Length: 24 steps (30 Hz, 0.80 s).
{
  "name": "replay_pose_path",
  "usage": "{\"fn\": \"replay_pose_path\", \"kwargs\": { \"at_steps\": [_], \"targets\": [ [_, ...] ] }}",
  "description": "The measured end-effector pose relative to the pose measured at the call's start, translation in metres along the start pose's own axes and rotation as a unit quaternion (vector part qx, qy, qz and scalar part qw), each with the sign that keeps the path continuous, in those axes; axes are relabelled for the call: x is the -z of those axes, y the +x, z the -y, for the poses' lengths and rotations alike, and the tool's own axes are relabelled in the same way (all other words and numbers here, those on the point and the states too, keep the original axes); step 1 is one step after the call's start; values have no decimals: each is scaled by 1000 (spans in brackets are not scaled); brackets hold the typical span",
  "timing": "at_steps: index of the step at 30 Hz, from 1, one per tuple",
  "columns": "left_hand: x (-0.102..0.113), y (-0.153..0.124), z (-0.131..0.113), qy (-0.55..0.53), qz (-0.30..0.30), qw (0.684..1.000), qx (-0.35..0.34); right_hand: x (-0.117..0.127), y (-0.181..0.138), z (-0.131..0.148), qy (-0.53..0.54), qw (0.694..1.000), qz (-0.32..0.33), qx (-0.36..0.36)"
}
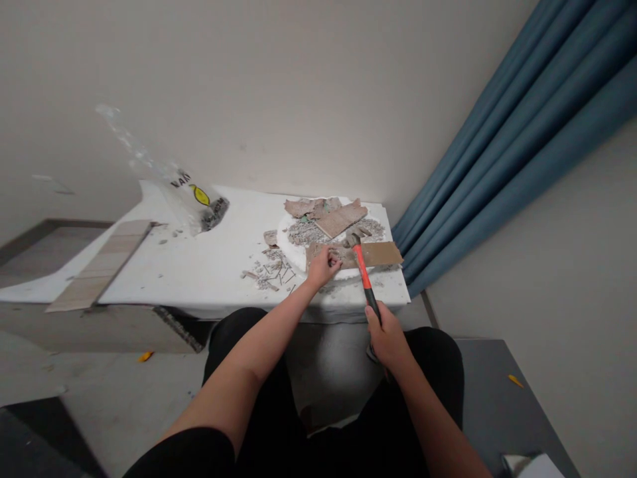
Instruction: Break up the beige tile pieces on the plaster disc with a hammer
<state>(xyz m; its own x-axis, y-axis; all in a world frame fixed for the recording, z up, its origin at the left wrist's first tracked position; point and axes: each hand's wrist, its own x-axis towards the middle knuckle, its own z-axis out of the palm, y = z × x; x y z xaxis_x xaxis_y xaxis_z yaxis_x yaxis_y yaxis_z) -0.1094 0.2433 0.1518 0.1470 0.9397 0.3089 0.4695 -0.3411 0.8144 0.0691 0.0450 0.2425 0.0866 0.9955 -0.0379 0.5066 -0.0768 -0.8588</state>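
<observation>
My right hand (pixel 388 333) is wrapped around the black grip of a claw hammer (pixel 363 269) with an orange-red shaft. The hammer's metal head is over a narrow brown board (pixel 385 254), whose left part is rough and grey. On that board's left end rests my left hand (pixel 323 267), fingers curled in a pinch; what they hold is too small to make out. Beneath the board is a round white slab (pixel 293 247), strewn with grey crumbs. Broken board pieces (pixel 341 219) lie on its far side. Several nails (pixel 283 272) and chips are scattered left of the slab.
A clear plastic bag (pixel 186 199) with dark contents stands on the white-covered table (pixel 223 265). A wood-look plank (pixel 107 265) lies across the table's left end. Blue curtains (pixel 497 139) hang at the right, near a grey surface (pixel 497 392).
</observation>
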Motion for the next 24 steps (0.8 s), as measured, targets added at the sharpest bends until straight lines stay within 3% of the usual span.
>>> {"fn": "replay_pose_path", "kwargs": {
  "at_steps": [14, 24],
  "targets": [
    [-1, 1, 3, 2, 10, 1000, -3, -1, -3, 0, -42, 999, 9, -6],
    [15, 12, 12, -87, 20, 995, -52, -11, -4, -9, -95, 995, 18, -4]
  ]
}}
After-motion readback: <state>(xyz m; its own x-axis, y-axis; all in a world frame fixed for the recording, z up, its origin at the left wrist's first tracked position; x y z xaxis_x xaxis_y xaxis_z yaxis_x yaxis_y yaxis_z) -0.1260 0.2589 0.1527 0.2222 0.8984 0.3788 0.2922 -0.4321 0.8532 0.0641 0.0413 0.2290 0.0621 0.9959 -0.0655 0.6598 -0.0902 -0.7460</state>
